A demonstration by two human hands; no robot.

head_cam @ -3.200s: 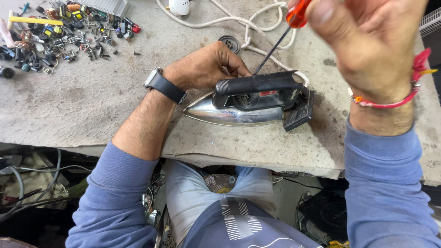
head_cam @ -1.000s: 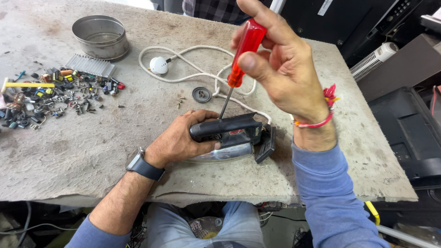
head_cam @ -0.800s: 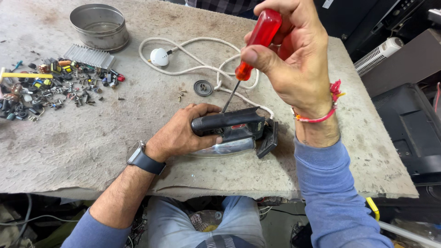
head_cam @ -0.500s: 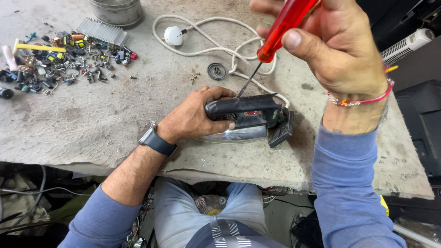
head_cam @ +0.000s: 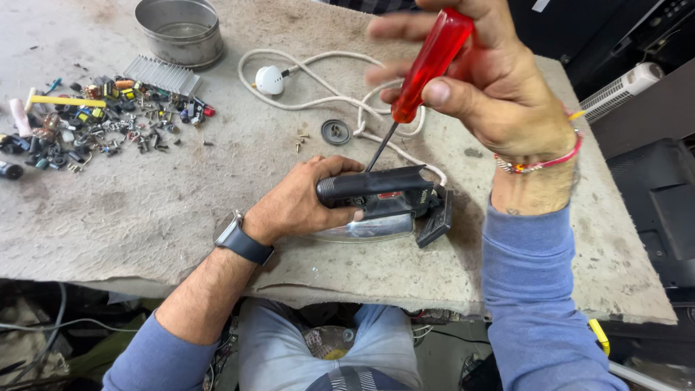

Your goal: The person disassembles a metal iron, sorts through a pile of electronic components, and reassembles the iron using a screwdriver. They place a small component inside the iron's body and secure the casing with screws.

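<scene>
The left hand [head_cam: 300,206] is clenched around the black handle of a chrome-soled electric clothes iron [head_cam: 384,206], which lies on the worn grey table [head_cam: 145,217] near its front edge, right of centre. The right hand [head_cam: 499,94] grasps a red-handled screwdriver [head_cam: 423,72] between thumb and fingers, high above the iron; the thin dark shaft slants down and left, its tip meeting the far side of the iron's handle just beside the left hand's fingers. A white fabric-covered power cord [head_cam: 326,80] loops on the table beyond the iron and ends in a round white plug. A small dark round disc [head_cam: 335,132] lies near the cord. Far left sits a heap of small mixed electronic parts [head_cam: 101,116], and behind it a round metal tin [head_cam: 181,30].
</scene>
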